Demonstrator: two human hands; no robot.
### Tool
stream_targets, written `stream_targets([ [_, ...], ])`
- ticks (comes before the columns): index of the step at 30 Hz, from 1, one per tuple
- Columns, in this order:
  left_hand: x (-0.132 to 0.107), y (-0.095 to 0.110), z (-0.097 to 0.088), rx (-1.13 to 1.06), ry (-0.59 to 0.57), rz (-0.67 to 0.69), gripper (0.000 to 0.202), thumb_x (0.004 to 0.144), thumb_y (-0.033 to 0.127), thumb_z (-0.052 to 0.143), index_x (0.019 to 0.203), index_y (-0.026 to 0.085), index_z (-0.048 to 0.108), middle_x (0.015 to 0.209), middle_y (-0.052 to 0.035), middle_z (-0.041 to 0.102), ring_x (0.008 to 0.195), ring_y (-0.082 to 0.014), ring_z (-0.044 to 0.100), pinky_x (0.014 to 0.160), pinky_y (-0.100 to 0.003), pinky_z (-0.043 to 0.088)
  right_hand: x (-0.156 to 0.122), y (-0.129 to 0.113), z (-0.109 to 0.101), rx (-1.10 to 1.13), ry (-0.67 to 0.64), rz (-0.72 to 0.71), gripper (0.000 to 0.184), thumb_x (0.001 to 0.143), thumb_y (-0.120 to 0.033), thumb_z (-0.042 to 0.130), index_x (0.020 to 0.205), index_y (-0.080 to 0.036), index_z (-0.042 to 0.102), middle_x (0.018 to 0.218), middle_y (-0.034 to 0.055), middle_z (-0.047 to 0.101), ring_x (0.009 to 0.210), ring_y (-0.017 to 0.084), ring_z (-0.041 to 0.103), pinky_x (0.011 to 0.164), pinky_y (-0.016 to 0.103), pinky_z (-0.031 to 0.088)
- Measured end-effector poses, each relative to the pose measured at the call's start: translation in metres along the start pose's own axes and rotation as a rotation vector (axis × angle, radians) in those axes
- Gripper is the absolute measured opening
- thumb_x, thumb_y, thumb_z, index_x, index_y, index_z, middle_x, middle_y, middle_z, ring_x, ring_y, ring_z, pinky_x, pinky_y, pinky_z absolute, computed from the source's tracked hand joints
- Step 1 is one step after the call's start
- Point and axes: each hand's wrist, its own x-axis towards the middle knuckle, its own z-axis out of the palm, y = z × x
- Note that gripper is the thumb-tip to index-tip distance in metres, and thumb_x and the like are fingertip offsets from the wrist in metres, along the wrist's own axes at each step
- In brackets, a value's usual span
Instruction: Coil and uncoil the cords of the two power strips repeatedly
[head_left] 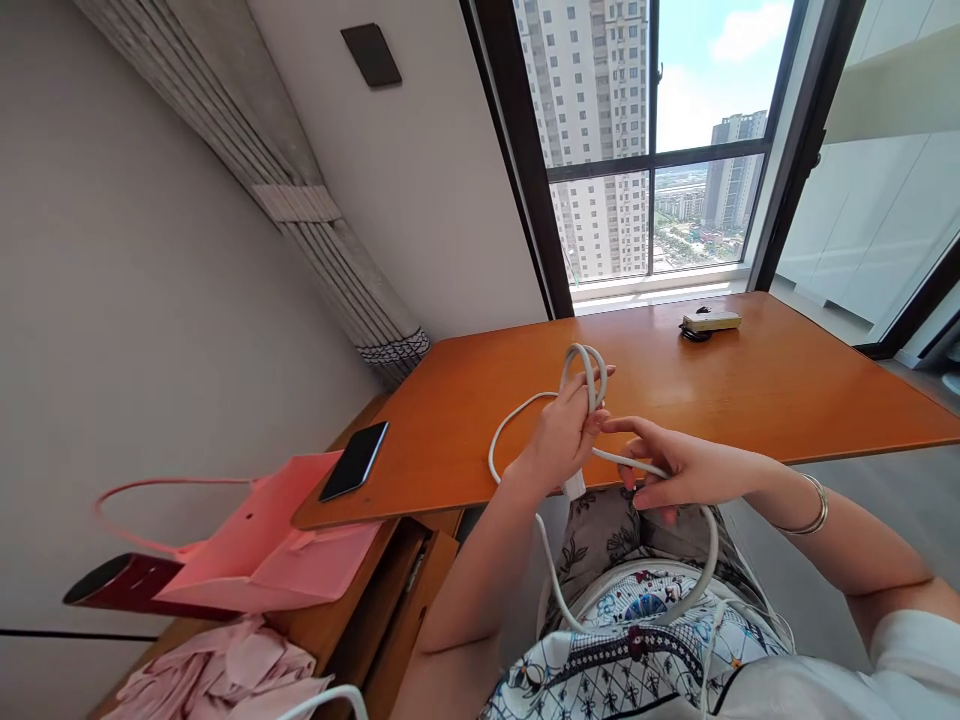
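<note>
A white cable (589, 372) is wound into loops that stand up out of my left hand (559, 438). My left fingers are closed around these loops above the near edge of the table. Below that hand hangs a small white block (574, 486), perhaps a plug; part of it is hidden. To the right, my right hand (675, 466) has its fingers curled about another stretch of the same cable, its index finger pointing at the coil. From there the cable drops across my lap in a wide curve. Another length bends over the tabletop to the left.
The orange-brown wooden table (465, 420) reaches to the window. A black phone (355, 460) lies at its left edge. At the far side sits a power strip (711, 321) with a black cord. Left of the table are a pink bag (277, 550) and pink cloth (217, 675).
</note>
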Motion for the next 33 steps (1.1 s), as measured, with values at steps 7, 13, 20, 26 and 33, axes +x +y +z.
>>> stream_targets([
  [7,0.010,-0.010,-0.018,0.577,-0.172,0.099,0.032,0.102,0.040,0.031,0.092,0.021,0.055,0.106,-0.0115,0.065,0.096,-0.0233,0.062,0.084,-0.035,0.050,-0.012,0.014,-0.023,-0.196,0.044,0.013,0.044,0.098,-0.040,0.055,0.134,-0.015,0.053,0.091,0.0033,0.061,0.065,0.011,0.062,0.059,0.025,0.053],
  [13,0.013,-0.001,-0.008,0.432,-0.359,-0.026,0.045,0.101,0.052,0.032,0.076,0.020,0.051,0.071,-0.0013,0.052,0.064,-0.0155,0.047,0.063,-0.029,0.042,-0.008,-0.009,-0.048,-1.021,0.632,-0.516,0.027,0.103,-0.025,0.045,0.115,-0.020,0.069,0.095,0.0078,0.063,0.073,0.012,0.061,0.068,0.026,0.053],
  [20,0.007,-0.005,-0.008,-0.420,-0.643,-0.303,0.063,0.086,0.079,0.043,0.070,0.018,0.044,0.063,0.0022,0.045,0.044,-0.0049,0.026,0.040,-0.022,0.018,0.025,0.003,-0.075,-1.204,0.813,-0.841,0.022,0.100,-0.034,0.056,0.099,-0.020,0.073,0.087,0.0065,0.067,0.068,0.011,0.061,0.059,0.022,0.050],
  [26,0.000,-0.012,0.000,-0.766,-0.471,-0.342,0.057,0.081,0.067,0.066,0.068,0.018,0.038,0.066,0.0039,0.047,0.038,0.0015,0.019,0.035,-0.018,0.010,0.037,0.011,-0.061,-0.737,0.722,-0.675,0.026,0.098,-0.039,0.057,0.094,-0.017,0.072,0.077,0.0040,0.067,0.063,0.011,0.059,0.058,0.024,0.047],
  [33,0.002,-0.010,-0.004,-1.042,-0.271,-0.357,0.053,0.086,0.055,0.067,0.065,0.018,0.034,0.066,0.0069,0.044,0.032,0.0041,0.013,0.030,-0.015,0.011,0.016,0.021,-0.051,-0.059,0.369,-0.289,0.032,0.087,-0.043,0.070,0.104,-0.017,0.066,0.077,0.0003,0.063,0.066,0.012,0.059,0.062,0.027,0.050],
])
